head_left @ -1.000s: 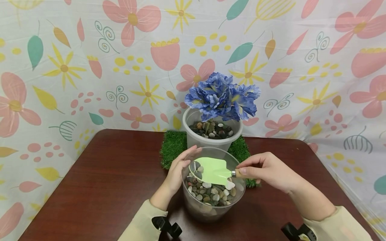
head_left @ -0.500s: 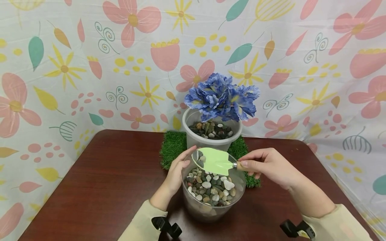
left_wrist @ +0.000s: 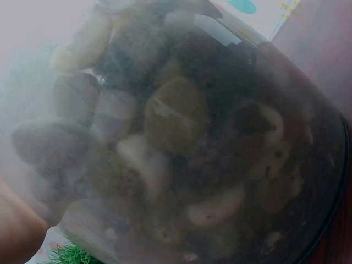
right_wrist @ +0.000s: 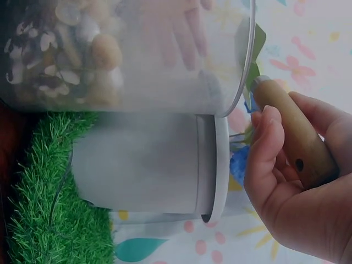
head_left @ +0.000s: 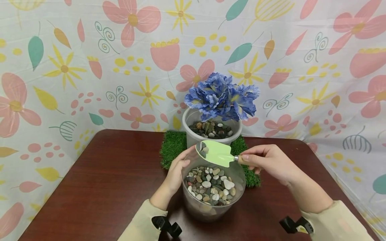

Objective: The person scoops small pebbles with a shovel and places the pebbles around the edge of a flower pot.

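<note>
In the head view my right hand (head_left: 271, 163) grips the wooden handle (right_wrist: 294, 129) of a small light-green trowel (head_left: 215, 153). A few grey pebbles (head_left: 202, 150) lie on the blade near its tip. The blade is over the far rim of a clear plastic bucket (head_left: 208, 214), which holds many mixed pebbles (head_left: 208, 189). My left hand (head_left: 175, 174) rests against the bucket's left side with its fingers fairly straight. Through the clear wall, the right wrist view shows those fingers (right_wrist: 179, 38). Hazy stones (left_wrist: 176, 115) fill the left wrist view.
Directly behind the bucket, a white flowerpot (head_left: 208, 143) with blue artificial flowers (head_left: 221, 97) and pebbles stands on a square of artificial grass (head_left: 173, 150). Both sit on a dark red-brown table (head_left: 120, 174). A floral-print cloth (head_left: 105, 67) hangs behind.
My right hand has lifted the trowel with its pebbles up and away from me, from over the stones to the bucket's far rim. My left hand has stayed in place.
</note>
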The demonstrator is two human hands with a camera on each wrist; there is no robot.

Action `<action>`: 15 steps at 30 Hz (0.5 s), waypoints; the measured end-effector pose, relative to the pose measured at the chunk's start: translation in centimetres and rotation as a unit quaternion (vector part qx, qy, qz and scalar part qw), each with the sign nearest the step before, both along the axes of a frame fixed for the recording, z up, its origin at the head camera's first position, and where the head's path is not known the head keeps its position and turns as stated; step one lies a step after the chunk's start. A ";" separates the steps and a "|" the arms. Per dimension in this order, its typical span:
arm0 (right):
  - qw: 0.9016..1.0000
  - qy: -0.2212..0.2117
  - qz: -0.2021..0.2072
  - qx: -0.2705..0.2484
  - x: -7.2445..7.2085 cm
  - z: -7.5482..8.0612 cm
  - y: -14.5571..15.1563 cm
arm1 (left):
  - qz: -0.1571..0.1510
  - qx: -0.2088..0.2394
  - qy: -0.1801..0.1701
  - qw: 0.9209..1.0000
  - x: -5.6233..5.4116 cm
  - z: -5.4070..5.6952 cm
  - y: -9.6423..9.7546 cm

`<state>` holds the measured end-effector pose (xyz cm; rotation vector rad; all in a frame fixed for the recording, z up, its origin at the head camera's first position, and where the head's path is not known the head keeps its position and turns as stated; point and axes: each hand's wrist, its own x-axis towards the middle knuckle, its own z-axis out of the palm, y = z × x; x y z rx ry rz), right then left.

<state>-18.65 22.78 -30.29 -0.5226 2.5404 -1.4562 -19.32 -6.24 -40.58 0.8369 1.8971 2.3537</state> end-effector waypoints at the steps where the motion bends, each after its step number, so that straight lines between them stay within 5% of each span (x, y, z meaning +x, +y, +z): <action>1: 1.000 0.001 -0.002 -0.001 -0.1 0.0 0.0 | -0.004 0.002 0.007 1.000 0.0 0.0 0.0; 15: 0.999 0.000 -0.028 -0.017 -0.8 -0.1 0.6 | 0.000 0.001 0.019 1.000 -0.1 -0.2 0.0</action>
